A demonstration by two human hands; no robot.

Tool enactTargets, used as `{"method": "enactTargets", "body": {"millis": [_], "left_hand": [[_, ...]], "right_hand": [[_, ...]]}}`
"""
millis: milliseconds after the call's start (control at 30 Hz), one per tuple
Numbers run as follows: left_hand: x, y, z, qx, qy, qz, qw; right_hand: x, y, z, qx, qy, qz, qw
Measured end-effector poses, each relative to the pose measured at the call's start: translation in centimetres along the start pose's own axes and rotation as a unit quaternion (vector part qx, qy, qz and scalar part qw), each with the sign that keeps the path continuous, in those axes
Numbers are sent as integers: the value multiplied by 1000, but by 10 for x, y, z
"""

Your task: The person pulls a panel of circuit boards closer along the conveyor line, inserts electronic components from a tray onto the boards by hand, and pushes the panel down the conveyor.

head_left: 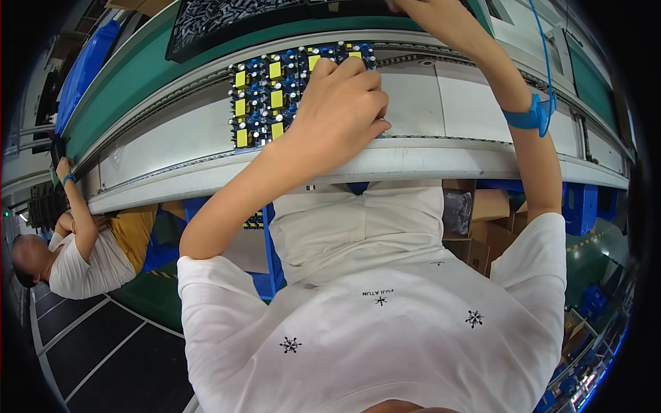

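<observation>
A panel of blue circuit boards [260,96] carrying yellow blocks and small round parts lies across the conveyor rails in front of me. My left hand [344,103] is over the right part of this panel, its fingers curled and pressed together. Whatever is under those fingertips is hidden by the hand. Beyond the far rail, my right hand [420,10] reaches to the black tray [275,29], which is full of small dark parts. The top edge of the picture cuts off its fingertips. A blue wrist strap [529,118] with a cord circles my right wrist.
The conveyor's near metal rail [413,164] runs between me and the panel. A blue cord [544,48] hangs at the right. Another person [93,255] sits at the line on the left. Cardboard boxes [490,205] stand below the conveyor.
</observation>
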State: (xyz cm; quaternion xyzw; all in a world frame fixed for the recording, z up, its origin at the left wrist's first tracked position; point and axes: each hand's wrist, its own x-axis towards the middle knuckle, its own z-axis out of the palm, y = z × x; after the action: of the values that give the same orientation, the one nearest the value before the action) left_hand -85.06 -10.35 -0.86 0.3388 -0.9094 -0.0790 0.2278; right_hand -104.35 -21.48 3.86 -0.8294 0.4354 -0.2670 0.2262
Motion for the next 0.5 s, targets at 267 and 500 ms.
{"method": "enactTargets", "body": {"millis": [267, 500], "left_hand": [[3, -35, -21, 41, 88, -134, 986], [23, -202, -48, 118, 186, -141, 965]], "right_hand": [[-38, -14, 18, 135, -131, 51, 981], [-44, -26, 37, 184, -207, 29, 961]]}}
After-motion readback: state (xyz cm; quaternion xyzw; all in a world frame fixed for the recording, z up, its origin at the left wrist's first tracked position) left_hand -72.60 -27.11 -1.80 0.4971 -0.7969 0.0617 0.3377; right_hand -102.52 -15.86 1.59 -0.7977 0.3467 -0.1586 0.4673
